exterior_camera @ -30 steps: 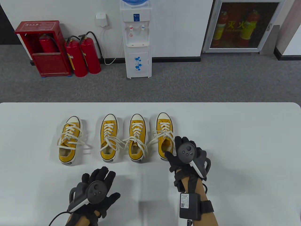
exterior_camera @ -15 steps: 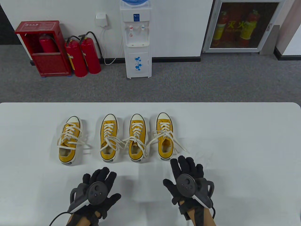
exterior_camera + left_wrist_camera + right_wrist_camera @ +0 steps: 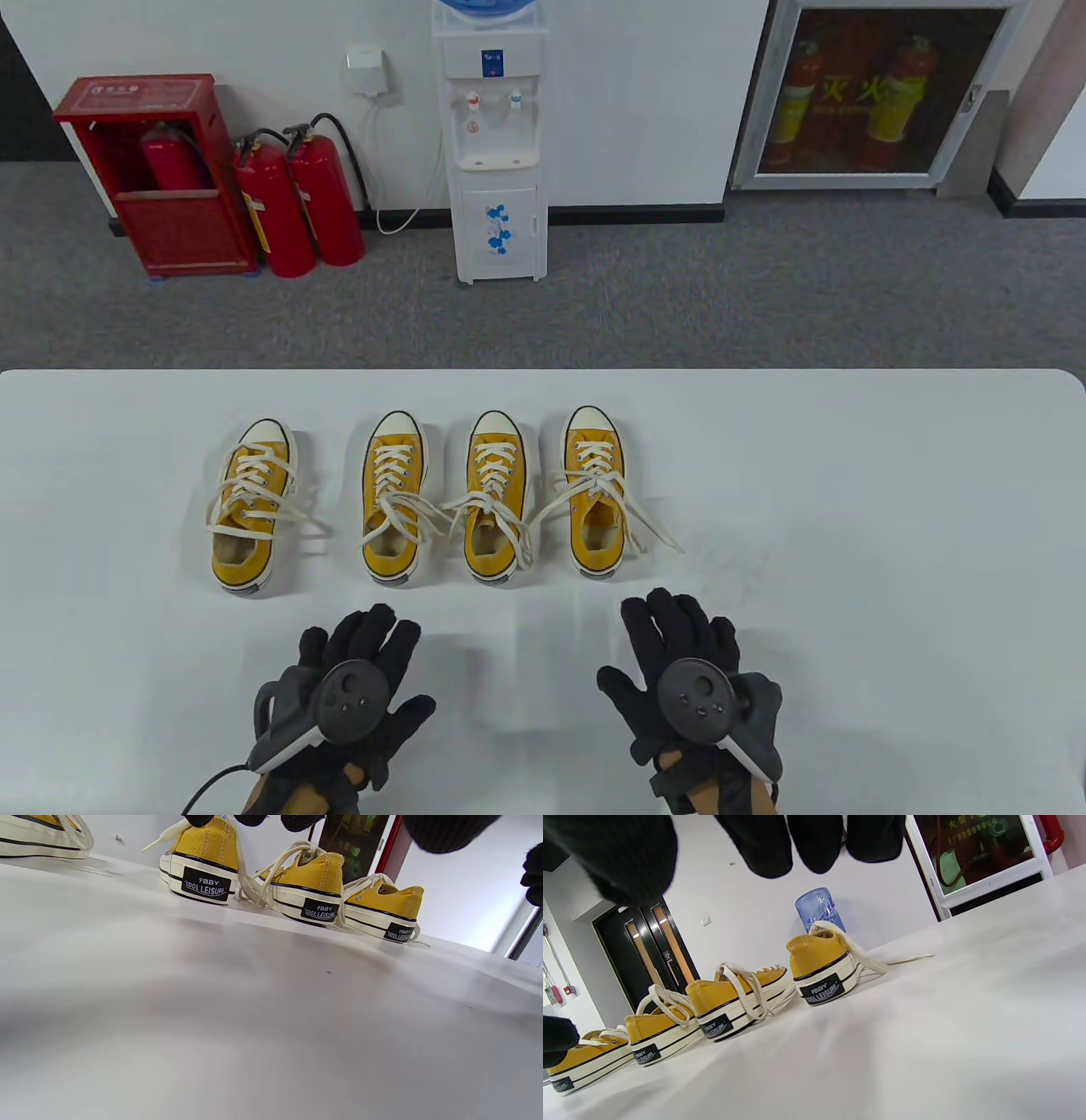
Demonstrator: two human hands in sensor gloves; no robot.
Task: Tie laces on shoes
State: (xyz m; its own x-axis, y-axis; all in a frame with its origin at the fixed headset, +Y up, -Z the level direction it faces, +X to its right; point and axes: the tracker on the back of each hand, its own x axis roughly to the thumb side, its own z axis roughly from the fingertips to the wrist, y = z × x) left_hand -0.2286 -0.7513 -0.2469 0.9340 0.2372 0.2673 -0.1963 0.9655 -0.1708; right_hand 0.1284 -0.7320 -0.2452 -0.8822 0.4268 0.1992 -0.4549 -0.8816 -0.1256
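Left hand (image 3: 356,696) is being kept flat on the table (image 3: 891,526), fingers spread wide, nothing being held, no shift seen over the last second. Right hand (image 3: 687,688) is being pulled back from the rightmost shoe (image 3: 596,492) to a matching rest spot near the table's front edge; fingers are being held wide, nothing gripped. The rightmost shoe's lace (image 3: 657,531) is being left loose, its end trailing out to the right on the tabletop (it was under the glove a second ago). Judgement: both hands are being parked well apart from the shoes, so either a tie is being finished or a pause is being taken; whether the rightmost knot is a full bow cannot be told.

Left to right: four yellow canvas low-tops are being shown in a row, toes away from the person. Far-left shoe (image 3: 249,508) is being angled slightly and set apart; second shoe (image 3: 394,497) and third shoe (image 3: 495,497) are being linked by overlapping laces. Cream rubber toe caps and soles, flat cream woven laces, black heel patches (wrist views). Tabletop is being read as smooth, white, faintly glossy.
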